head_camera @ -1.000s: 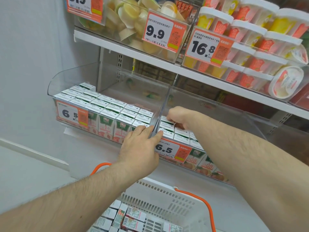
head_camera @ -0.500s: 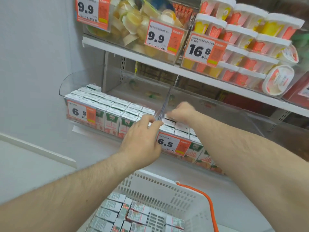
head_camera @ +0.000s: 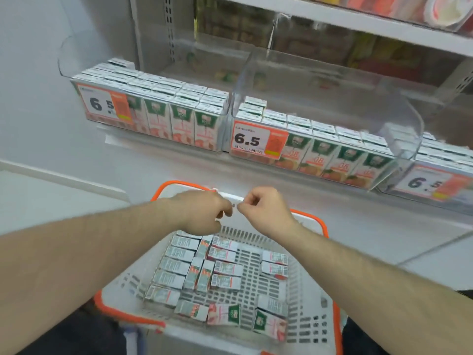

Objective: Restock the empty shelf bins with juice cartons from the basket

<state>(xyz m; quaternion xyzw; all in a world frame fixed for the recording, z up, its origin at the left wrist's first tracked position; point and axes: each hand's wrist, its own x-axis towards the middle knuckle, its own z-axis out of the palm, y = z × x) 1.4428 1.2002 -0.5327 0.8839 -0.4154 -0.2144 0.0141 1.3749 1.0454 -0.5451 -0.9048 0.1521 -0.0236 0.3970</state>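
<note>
Head view: both hands hover over the far end of the basket (head_camera: 311, 298), close together but not touching. The left hand (head_camera: 202, 213) and the right hand (head_camera: 266, 211) each have fingers curled inward and carry nothing. Below them, juice cartons (head_camera: 179, 262) lie flat on the basket floor. On the shelf above, the left bin (head_camera: 153, 116) and the middle bin (head_camera: 320, 149) hold upright cartons behind 6.5 price tags (head_camera: 256, 140).
</note>
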